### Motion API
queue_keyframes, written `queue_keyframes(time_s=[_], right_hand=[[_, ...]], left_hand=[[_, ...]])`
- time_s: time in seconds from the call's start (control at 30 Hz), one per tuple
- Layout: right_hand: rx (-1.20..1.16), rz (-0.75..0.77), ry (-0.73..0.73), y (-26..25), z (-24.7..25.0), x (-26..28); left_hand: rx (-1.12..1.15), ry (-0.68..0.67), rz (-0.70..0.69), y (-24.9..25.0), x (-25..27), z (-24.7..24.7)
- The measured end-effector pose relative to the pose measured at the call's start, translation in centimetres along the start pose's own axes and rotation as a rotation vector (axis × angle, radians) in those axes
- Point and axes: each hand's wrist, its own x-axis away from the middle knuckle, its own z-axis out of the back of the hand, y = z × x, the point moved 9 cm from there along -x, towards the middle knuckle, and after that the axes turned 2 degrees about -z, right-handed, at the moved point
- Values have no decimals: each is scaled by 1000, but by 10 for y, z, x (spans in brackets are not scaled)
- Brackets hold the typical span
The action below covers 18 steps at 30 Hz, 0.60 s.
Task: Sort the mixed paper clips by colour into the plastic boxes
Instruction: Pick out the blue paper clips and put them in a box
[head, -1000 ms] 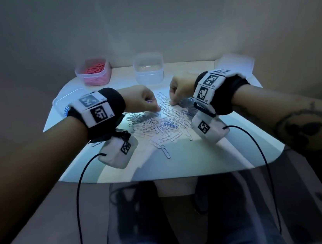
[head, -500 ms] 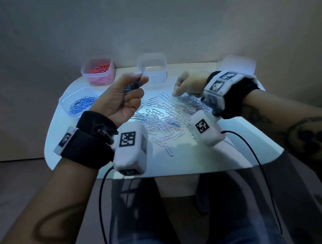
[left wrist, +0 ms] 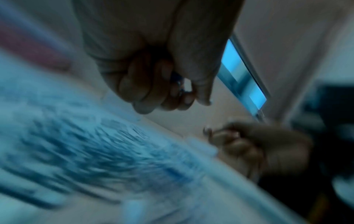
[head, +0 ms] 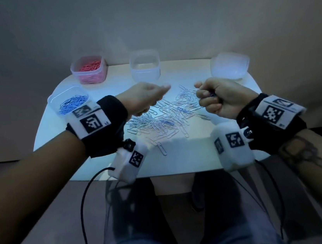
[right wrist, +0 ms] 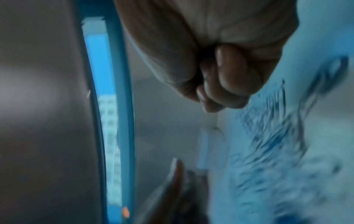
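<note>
A pile of mixed paper clips [head: 165, 117], mostly pale with a few blue ones, lies in the middle of the white table [head: 191, 158]. My left hand [head: 159, 91] hovers over the pile's left edge. In the left wrist view its curled fingers [left wrist: 168, 94] hold blue clips [left wrist: 177, 81]. My right hand [head: 206, 94] is raised over the pile's right edge as a fist, with a dark blue clip [head: 212, 95] showing between its fingers. The right wrist view shows only the curled fingers [right wrist: 226, 84]. A box of blue clips [head: 68, 101] stands at the left.
A box of pink clips [head: 89, 70] and a clear box [head: 144, 66] stand at the back of the table. Another clear box [head: 229, 65] sits at the back right. My knees show below the table's front edge.
My left hand has come down from its raised palm-up pose and turned over above the pile. My right hand has lifted off the clips and curled into a fist.
</note>
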Motion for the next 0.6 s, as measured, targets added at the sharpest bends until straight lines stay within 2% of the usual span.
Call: queue_keyframes(time_s=[0.1, 0.17, 0.23, 0.3, 0.43, 0.53, 0.6], right_hand=[[724, 180, 171, -16, -2, 2], [1223, 282, 224, -23, -16, 4], [1540, 318, 272, -23, -28, 5], [1642, 348, 280, -24, -38, 5], [1680, 332, 264, -24, -47, -3], [1633, 282, 225, -23, -44, -10], [1530, 234, 171, -20, -39, -15]], left_hand=[[-565, 13, -164, 16, 3, -9], [-792, 10, -228, 21, 5, -18], [-931, -1, -260, 22, 7, -26], [-1022, -9, -288, 22, 9, -31], [-1083, 14, -291, 24, 5, -34], [-1001, 37, -283, 23, 3, -29], [-835, 71, -249, 19, 3, -17]])
